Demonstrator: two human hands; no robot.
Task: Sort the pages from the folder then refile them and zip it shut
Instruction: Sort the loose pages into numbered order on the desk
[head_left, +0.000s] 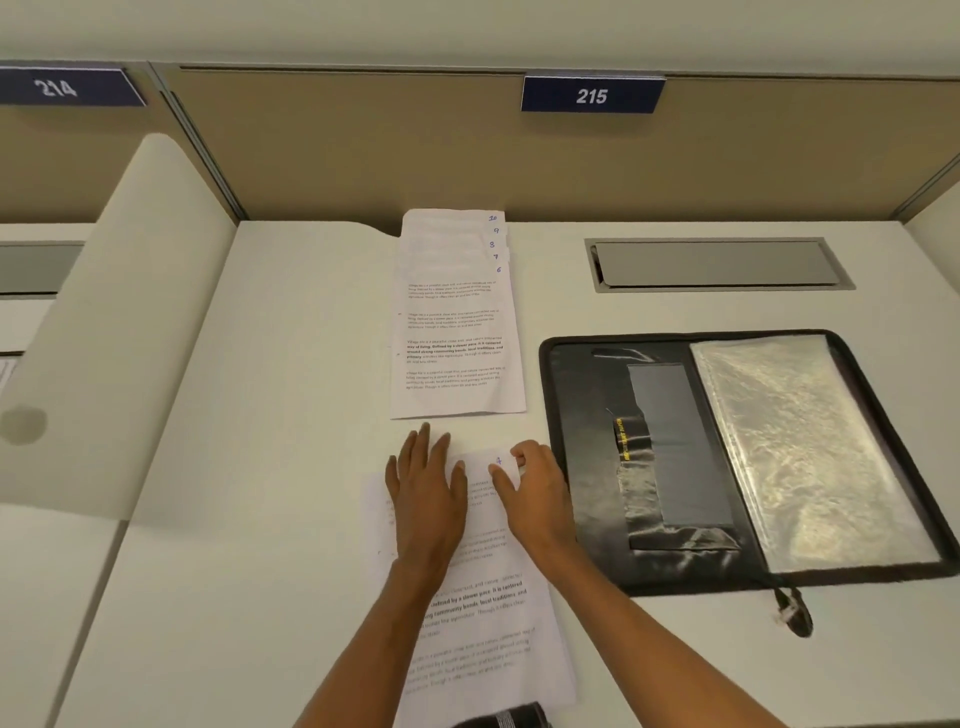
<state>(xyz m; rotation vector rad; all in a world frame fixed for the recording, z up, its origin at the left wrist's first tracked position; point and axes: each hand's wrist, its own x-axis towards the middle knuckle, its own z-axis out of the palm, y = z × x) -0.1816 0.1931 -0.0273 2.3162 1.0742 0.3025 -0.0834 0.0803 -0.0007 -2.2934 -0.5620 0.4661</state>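
1. White desk (260, 364); tan partition behind it carries sign "215" (592, 95). Grey cable hatch (719, 264) is set in the desk beyond the folder.
2. Black zip folder (587, 467) lies open and flat, clear plastic sleeve (800, 457) on its right half, zip pull (792, 610) off its near edge.
3. Fanned pages (457, 338): left of the folder's far corner, stepped corners hand-numbered 10 to 6.
4. Loose pages (483, 613): just left of the folder's near half, print up.
5. Left hand (428, 493): flat, fingers spread, pressing on the loose pages.
6. Right hand (535, 488): thumb and forefinger pinch the top sheet's upper right corner.
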